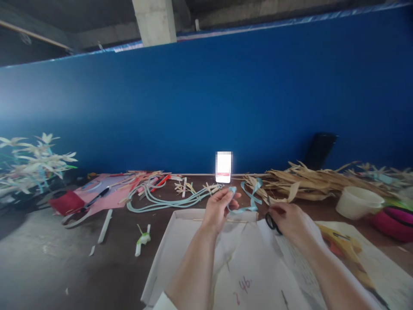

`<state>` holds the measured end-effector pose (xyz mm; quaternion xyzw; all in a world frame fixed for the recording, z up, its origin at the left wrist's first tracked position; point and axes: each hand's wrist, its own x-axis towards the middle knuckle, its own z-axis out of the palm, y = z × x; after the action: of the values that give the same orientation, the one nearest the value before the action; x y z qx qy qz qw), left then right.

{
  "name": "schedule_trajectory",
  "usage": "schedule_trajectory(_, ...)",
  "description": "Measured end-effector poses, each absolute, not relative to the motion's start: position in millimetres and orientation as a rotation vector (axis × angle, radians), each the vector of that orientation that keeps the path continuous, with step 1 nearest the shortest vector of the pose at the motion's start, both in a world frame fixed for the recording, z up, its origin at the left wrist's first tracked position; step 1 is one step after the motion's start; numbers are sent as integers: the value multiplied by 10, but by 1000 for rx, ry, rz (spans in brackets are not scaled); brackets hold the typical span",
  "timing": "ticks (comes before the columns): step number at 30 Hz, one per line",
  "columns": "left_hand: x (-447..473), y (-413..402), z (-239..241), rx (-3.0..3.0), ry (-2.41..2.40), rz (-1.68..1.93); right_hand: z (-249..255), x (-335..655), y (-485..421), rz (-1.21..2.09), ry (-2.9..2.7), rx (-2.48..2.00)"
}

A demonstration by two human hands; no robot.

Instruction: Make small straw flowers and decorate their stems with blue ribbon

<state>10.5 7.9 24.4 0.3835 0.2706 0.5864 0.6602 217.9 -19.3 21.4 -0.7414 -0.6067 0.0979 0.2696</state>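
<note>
My left hand (pixel 220 206) is closed in a pinch on a light blue ribbon (pixel 243 210), whose end shows above the fingertips. The ribbon droops to the right and loops up beyond the far edge of a shallow white box (pixel 161 254). My right hand (pixel 288 218) is closed on a pair of scissors (pixel 271 224). A black handle ring hangs below the fingers and a thin blade tip points up, apart from my left hand. Fingers partly hide the scissors. White sheets (pixel 254 258) with red handwriting lie below both hands.
Dried husks (pixel 300 183) are heaped at the back right, near a white tub (pixel 358 202) and a pink container (pixel 393 224). A lit phone (pixel 223 165) stands at the back. Pale blue cords (pixel 161 209), pink paper (pixel 103 198) and husk flowers (pixel 38 161) lie leftward.
</note>
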Motion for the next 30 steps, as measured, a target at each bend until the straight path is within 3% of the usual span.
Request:
schedule_trajectory(4,138,32,244,956,601,1157,235,1970,-195,550,-1500,-1553)
schedule_trajectory(11,162,-3,242,1128,578,1013,239,1776,-279,1139,-1140,-1253)
schedule_trajectory(30,156,-12,231,1391,601,810,244,1765,-307,1490,-999,-1056)
